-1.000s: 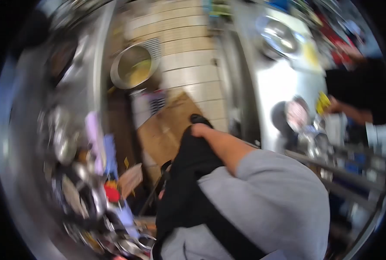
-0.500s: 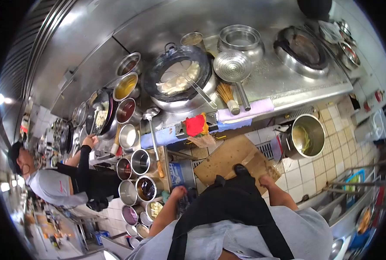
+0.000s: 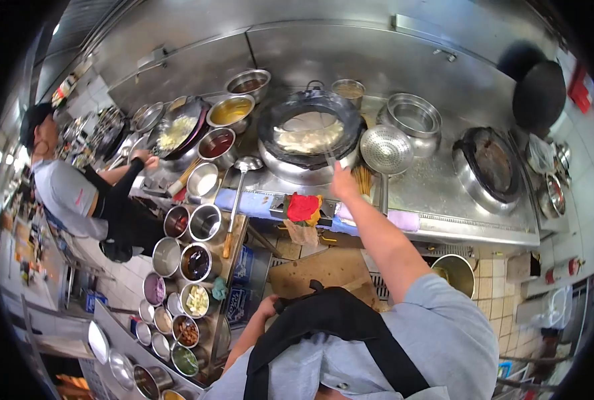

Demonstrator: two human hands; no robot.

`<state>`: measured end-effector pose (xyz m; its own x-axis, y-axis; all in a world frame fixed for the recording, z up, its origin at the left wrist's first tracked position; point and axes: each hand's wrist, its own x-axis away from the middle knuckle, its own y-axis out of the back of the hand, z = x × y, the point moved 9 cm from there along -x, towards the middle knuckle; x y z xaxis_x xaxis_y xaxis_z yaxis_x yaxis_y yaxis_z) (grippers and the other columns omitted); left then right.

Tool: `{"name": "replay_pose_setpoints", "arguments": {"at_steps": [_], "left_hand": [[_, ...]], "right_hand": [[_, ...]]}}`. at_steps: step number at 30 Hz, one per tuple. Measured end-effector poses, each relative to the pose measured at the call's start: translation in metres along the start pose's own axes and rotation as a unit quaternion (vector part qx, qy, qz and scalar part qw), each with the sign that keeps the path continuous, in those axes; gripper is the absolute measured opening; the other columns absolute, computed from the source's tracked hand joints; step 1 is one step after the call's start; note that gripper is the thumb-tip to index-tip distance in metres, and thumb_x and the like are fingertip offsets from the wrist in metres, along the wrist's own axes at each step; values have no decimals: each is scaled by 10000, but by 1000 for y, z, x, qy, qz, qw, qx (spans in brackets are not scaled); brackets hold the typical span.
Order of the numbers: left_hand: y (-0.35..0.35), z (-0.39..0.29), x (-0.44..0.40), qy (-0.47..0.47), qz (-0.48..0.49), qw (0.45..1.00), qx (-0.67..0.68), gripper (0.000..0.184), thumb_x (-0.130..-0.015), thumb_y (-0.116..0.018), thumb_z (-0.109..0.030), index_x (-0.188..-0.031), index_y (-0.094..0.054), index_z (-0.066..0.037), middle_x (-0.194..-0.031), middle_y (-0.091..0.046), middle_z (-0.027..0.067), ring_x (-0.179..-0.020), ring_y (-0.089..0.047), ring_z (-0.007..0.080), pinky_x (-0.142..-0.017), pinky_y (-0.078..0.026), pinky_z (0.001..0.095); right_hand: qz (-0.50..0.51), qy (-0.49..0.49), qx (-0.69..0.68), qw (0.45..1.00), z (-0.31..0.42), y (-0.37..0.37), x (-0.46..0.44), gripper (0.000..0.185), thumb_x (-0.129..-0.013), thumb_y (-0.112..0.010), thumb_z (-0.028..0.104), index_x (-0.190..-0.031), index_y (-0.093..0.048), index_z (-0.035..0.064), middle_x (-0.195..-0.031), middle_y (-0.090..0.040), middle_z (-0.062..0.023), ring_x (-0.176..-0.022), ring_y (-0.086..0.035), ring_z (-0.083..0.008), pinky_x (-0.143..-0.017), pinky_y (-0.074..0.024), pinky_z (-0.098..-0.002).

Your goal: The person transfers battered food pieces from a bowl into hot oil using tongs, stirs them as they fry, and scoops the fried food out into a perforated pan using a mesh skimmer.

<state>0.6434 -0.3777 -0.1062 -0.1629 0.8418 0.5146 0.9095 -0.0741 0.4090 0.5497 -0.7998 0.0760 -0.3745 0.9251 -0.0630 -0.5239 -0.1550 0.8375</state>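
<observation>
My right hand (image 3: 343,183) is closed around the handle of a wire skimmer (image 3: 329,157) at the front rim of the wok (image 3: 275,141). Pale, whitish food pieces (image 3: 310,138) lie in the wok, with the skimmer's wire head over them. My left hand (image 3: 267,307) is low at my waist, beside the black apron (image 3: 330,317). Its fingers look curled, and whatever they hold is hidden. Right of the wok, a perforated ladle (image 3: 386,151) lies near a bamboo brush (image 3: 362,180). A long-handled ladle (image 3: 243,168) rests to the left.
At left, a co-worker (image 3: 77,193) has a hand beside another wok (image 3: 177,137). Steel bowls of yellow liquid (image 3: 231,112) and red sauce (image 3: 217,148) stand between the woks. Several ingredient pots (image 3: 195,262) line the lower left. A red cloth (image 3: 303,207) sits at the stove's front edge.
My right hand has risen from my side to the wok and taken hold of the skimmer handle. My left hand stays low. The view has shifted, and the co-worker stands more upright.
</observation>
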Motion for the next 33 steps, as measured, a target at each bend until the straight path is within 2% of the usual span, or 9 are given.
{"name": "replay_pose_setpoints", "arguments": {"at_steps": [6, 8, 12, 14, 15, 17, 21, 27, 33], "left_hand": [[17, 34, 60, 7, -187, 962, 200, 257, -795, -580, -208, -977, -601, -28, -877, -644, 98, -824, -594, 197, -728, -452, 304], [8, 103, 76, 176, -177, 962, 107, 222, -811, -550, -200, -940, -590, -25, -843, -634, 103, -785, -594, 219, -682, -456, 343], [-55, 273, 101, 179, -150, 970, 68, 192, -821, -534, -189, -912, -587, -29, -828, -628, 101, -774, -594, 223, -672, -459, 352], [-70, 303, 110, 160, -145, 976, 26, 179, -826, -526, -184, -897, -586, -30, -821, -625, 100, -769, -593, 225, -667, -461, 357], [-70, 303, 113, 147, -144, 979, 1, 173, -828, -523, -181, -890, -585, -31, -817, -624, 100, -766, -593, 226, -664, -462, 359], [-64, 288, 114, 114, -144, 982, -48, 163, -833, -515, -175, -876, -583, -33, -810, -621, 99, -761, -593, 228, -659, -463, 364], [-45, 279, 99, 74, -186, 976, -85, 151, -843, -499, -164, -848, -581, -37, -795, -615, 97, -750, -592, 231, -648, -466, 373], [0, 237, 105, 131, -240, 864, 423, 133, -861, -415, -34, -837, -545, -44, -774, -602, 101, -750, -602, 228, -649, -486, 356], [-25, 310, 58, 76, -163, 867, 464, 161, -857, -390, -37, -878, -550, -31, -810, -619, 99, -758, -601, 215, -680, -490, 349]], "right_hand": [[-55, 66, 44, 995, -18, 76, -82, 270, -772, -483, 73, -1034, -473, 9, -913, -604, -270, -910, -576, -422, -817, -444, -483], [-60, 43, 51, 996, -25, 97, -79, 284, -763, -485, 67, -1041, -489, 7, -944, -603, -265, -924, -575, -415, -823, -445, -474], [-68, 0, 43, 997, -27, 96, -75, 366, -743, -478, 49, -1105, -499, -4, -995, -592, -274, -977, -556, -415, -857, -436, -452], [-97, 26, 73, 992, -29, 77, -85, 284, -757, -442, 13, -1032, -493, -36, -888, -610, -271, -755, -617, -378, -669, -502, -443], [-6, -94, -165, 982, -40, 56, -80, 237, -767, -418, -9, -995, -475, -44, -817, -596, -247, -622, -572, -312, -549, -477, -396], [108, -238, -438, 860, -20, 26, -50, 127, -802, -354, -57, -910, -420, -43, -686, -529, -161, -414, -383, -109, -342, -339, -226], [157, -318, -567, 743, -5, -4, -31, 96, -842, -366, -32, -926, -409, -48, -750, -520, -137, -430, -394, -62, -332, -339, -171], [258, -321, -682, 605, 4, -23, -18, 76, -878, -384, -1, -907, -398, -71, -730, -473, -92, -441, -383, -55, -327, -327, -148], [265, -315, -749, 520, 6, -25, 8, 66, -916, -384, 50, -894, -375, -11, -688, -462, -68, -434, -384, -53, -320, -332, -148]]}}
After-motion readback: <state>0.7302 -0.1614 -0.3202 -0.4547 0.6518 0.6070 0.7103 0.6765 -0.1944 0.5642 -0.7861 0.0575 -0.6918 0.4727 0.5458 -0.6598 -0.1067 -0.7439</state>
